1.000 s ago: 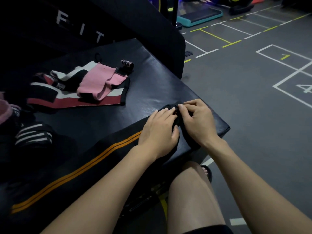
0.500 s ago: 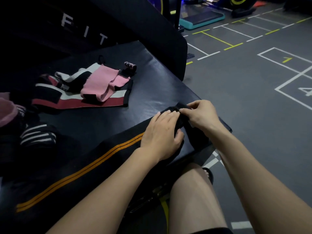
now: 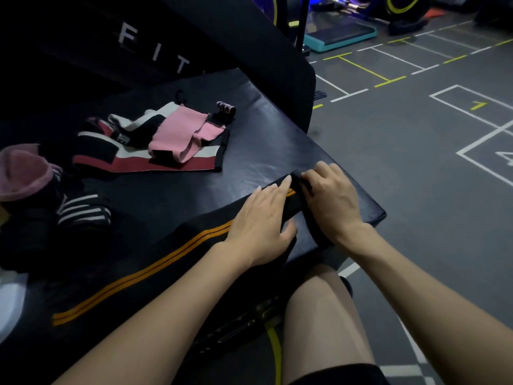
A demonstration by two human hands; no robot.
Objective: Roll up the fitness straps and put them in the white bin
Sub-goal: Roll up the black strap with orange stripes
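i'm looking down at a black padded bench [image 3: 249, 151], smooth and faintly glossy, and everything sits relative to it. along its near edge lies a long black woven strap [image 3: 144, 273] with two thin orange stripes running its length. at the bench's right corner my left hand [image 3: 261, 223] lies flat on the strap, fingers straight and spread, pressing it down. just beside it my right hand [image 3: 333, 201] is curled, fingertips pinching the strap's folded black end, which stands up as a small stiff ridge between the two hands. further back on the bench, well apart from my hands, sits a loose heap of flat bands [image 3: 166, 140]: soft pink cloth over a dark red, white and black striped one. at the bench's left edge is a dark bundle with white stripes [image 3: 80, 212] and something rounded and pink [image 3: 25, 173]. right of the bench is grey matte floor [image 3: 416, 162] with white and yellow lines.
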